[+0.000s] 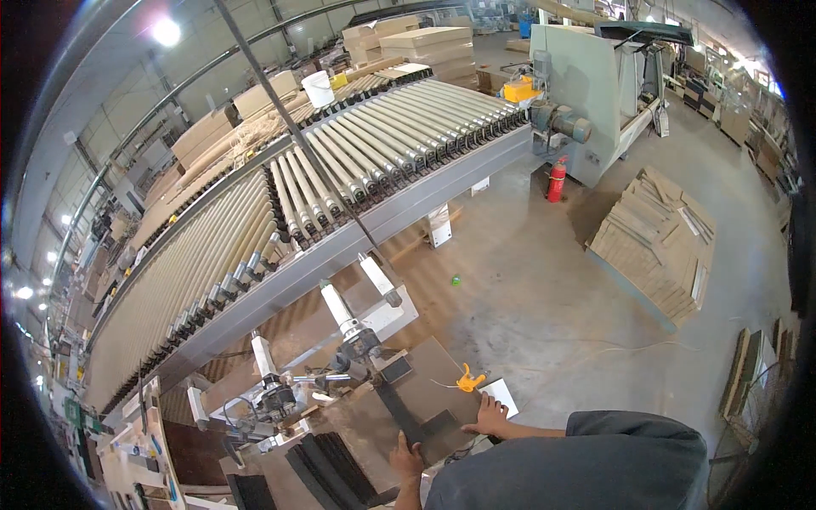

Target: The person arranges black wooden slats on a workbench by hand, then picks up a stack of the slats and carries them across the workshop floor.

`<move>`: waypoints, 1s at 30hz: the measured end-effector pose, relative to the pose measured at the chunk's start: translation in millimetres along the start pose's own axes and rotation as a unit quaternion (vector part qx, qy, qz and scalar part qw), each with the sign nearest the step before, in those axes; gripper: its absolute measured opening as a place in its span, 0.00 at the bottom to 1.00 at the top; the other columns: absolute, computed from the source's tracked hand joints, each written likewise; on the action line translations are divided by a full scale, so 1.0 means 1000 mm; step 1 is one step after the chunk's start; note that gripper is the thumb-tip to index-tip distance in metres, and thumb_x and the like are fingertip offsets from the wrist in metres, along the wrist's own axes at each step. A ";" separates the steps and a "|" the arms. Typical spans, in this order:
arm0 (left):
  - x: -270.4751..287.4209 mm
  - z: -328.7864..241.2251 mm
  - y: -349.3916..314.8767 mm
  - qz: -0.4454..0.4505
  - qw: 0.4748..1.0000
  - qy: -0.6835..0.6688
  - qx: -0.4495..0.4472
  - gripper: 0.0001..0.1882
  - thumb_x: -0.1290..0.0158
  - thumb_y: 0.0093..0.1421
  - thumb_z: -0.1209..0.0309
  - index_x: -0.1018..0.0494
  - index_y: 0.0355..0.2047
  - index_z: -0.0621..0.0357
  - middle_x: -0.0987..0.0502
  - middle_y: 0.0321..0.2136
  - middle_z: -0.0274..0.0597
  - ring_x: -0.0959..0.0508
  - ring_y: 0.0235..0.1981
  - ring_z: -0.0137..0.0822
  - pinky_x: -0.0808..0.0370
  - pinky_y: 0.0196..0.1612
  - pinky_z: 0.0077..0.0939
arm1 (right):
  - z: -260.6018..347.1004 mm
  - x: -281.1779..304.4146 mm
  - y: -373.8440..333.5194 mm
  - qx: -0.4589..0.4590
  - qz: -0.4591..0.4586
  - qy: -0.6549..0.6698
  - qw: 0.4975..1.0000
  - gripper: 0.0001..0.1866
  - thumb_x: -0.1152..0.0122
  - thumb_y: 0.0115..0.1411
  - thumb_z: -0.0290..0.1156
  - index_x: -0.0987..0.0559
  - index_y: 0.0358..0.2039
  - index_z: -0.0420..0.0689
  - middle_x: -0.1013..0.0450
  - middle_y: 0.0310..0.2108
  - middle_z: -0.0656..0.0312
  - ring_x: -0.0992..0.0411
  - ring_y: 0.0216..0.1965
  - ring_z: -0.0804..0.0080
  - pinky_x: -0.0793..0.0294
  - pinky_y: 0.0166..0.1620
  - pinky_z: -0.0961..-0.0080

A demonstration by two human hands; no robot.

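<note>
My left hand is closed at the lower end of a long black strip, which lies on a brown work table. The strip's far end reaches toward the machine heads. My right hand rests at the table's right edge with its fingers spread, holding nothing I can see. Just beyond it is a yellow hand tool, with a white sheet beside it. A dark rectangular piece lies between my hands.
More black strips lie left of my left hand. Machine heads stand at the table's far side, before a long roller conveyor. A red fire extinguisher and a pallet of boards stand on the floor to the right.
</note>
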State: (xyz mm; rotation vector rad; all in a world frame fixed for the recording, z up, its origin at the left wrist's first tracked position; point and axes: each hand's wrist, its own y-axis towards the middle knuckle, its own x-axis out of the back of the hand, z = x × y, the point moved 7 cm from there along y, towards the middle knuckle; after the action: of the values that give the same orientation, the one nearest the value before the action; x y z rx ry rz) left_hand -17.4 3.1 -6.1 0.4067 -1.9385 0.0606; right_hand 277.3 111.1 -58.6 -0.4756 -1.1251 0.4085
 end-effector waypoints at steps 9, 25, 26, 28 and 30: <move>0.019 -0.006 0.028 0.167 0.986 0.007 -0.004 0.31 0.43 0.67 0.64 0.31 0.70 0.51 0.18 0.45 0.58 0.19 0.46 0.60 0.23 0.51 0.53 | -0.013 -0.002 -0.010 0.012 -0.021 0.031 0.999 0.81 0.28 0.42 0.80 0.58 0.78 0.36 0.43 0.73 0.41 0.43 0.72 0.40 0.48 0.69 0.33; 0.003 -0.065 0.092 0.182 0.801 0.277 -0.499 0.27 0.49 0.65 0.72 0.28 0.65 0.54 0.25 0.65 0.43 0.27 0.66 0.47 0.29 0.66 0.45 | -0.015 0.009 -0.041 0.048 -0.039 0.060 0.996 0.74 0.23 0.47 0.69 0.54 0.78 0.38 0.42 0.72 0.43 0.40 0.71 0.43 0.46 0.71 0.33; -0.015 -0.059 0.094 0.279 0.780 0.346 -0.441 0.29 0.47 0.68 0.71 0.33 0.70 0.52 0.33 0.71 0.41 0.32 0.70 0.46 0.31 0.69 0.43 | -0.022 0.011 -0.042 0.033 -0.045 0.068 0.996 0.74 0.23 0.47 0.69 0.54 0.78 0.38 0.42 0.72 0.43 0.40 0.71 0.43 0.46 0.71 0.33; -0.025 -0.059 0.093 0.371 0.742 0.412 -0.376 0.32 0.44 0.70 0.70 0.37 0.74 0.49 0.40 0.76 0.39 0.38 0.74 0.46 0.33 0.72 0.42 | -0.027 0.016 -0.044 0.052 -0.057 0.086 0.993 0.72 0.21 0.48 0.65 0.54 0.78 0.38 0.42 0.72 0.43 0.40 0.71 0.43 0.47 0.71 0.33; -0.022 -0.053 0.092 0.411 0.681 0.458 -0.397 0.32 0.43 0.70 0.63 0.35 0.73 0.47 0.40 0.76 0.42 0.39 0.75 0.45 0.37 0.75 0.44 | -0.030 0.016 -0.045 0.049 -0.042 0.095 0.993 0.72 0.20 0.48 0.63 0.54 0.78 0.39 0.42 0.72 0.43 0.41 0.72 0.43 0.47 0.71 0.34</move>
State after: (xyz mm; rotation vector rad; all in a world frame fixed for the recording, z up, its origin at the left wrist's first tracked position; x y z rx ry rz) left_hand 9.1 107.4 8.3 -0.9592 -0.8285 -0.0078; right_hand 314.7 77.4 -31.9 -0.3723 -0.9333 0.3359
